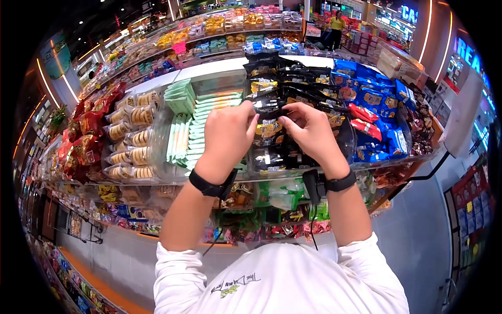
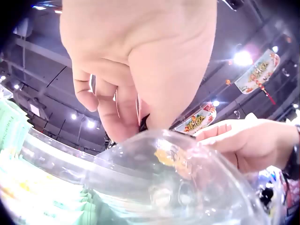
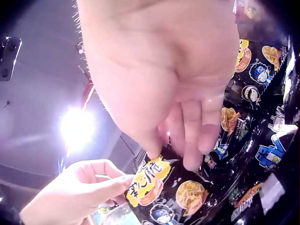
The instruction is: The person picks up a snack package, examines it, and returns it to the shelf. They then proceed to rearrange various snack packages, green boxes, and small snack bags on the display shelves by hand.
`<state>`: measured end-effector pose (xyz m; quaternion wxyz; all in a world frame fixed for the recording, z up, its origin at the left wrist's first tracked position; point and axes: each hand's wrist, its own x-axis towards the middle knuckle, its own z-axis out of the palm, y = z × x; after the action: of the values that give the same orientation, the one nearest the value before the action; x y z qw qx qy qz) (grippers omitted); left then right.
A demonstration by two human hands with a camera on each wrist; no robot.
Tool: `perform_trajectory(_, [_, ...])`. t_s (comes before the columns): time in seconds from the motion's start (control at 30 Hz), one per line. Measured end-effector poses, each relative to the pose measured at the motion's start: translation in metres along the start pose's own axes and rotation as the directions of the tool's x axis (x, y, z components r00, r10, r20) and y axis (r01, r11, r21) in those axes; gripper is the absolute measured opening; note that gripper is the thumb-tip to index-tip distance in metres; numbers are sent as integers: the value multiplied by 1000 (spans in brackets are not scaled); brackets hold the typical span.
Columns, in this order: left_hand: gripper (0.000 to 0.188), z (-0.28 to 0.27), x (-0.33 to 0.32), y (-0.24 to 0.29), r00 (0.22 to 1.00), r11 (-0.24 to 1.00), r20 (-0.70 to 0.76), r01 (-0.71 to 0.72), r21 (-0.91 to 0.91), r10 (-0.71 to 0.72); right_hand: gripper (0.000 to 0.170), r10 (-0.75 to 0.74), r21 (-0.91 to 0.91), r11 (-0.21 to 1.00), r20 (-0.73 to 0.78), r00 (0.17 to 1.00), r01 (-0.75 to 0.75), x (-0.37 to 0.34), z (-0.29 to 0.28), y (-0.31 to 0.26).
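Observation:
Between my two hands is a black snack packet (image 1: pixel 269 128) with a yellow label, among rows of similar ones. My left hand (image 1: pixel 227 131) pinches its left edge between thumb and fingers. On the other side my right hand (image 1: pixel 314 133) pinches the packet near its upper right edge. The right wrist view shows the packet's printed front (image 3: pixel 190 194), with a noodle-like snack and a cartoon figure on it. In the left wrist view, a clear plastic divider (image 2: pixel 140 164) stands in front of the fingertips and hides most of the packet.
Left of the black packets lie pale green packets (image 1: pixel 180 136), then bagged round biscuits (image 1: pixel 140 138) and red bags (image 1: pixel 83 144). Blue packets (image 1: pixel 374 97) with a few red packets (image 1: pixel 364 130) on top fill the right bin. A person (image 1: pixel 334 31) stands far behind.

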<state>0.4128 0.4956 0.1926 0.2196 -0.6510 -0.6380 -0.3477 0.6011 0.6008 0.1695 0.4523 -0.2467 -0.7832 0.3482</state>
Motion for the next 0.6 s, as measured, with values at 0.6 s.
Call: perform_trajectory(0.6, [19, -15, -23, -19, 922, 898, 63, -386, 209, 382, 32, -608, -645, 455, 279, 743, 614, -5, -19, -6])
